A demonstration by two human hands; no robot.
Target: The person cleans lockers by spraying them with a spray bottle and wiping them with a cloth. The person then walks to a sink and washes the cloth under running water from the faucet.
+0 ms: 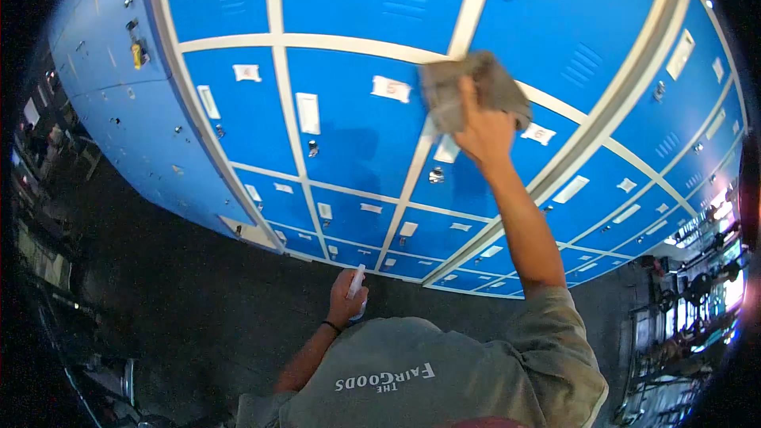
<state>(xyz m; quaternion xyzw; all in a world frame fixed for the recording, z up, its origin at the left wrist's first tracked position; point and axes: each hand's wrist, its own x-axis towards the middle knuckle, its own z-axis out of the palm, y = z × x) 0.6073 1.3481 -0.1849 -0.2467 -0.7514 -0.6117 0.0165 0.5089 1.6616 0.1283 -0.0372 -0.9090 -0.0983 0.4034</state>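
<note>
My right hand (485, 133) is raised against the blue lockers (349, 150), pressing a grey-brown cloth (476, 87) to the pale frame where several doors meet. The cloth is slightly blurred and covers part of the door labelled 6 and the edge of the door labelled 5. Down by my waist, my left hand (347, 298) is wrapped round a white spray bottle (357, 281). Only its upper part shows clearly; the rest is hidden by my fingers. A dark band circles my left wrist.
Small metal locks (437, 175) stick out from the doors. Paper number labels (391, 89) are fixed to them. Another blue locker side (119, 111) with a yellow-tagged lock stands at left. Dark floor (198, 285) lies below, and gym racks (682, 317) are at right.
</note>
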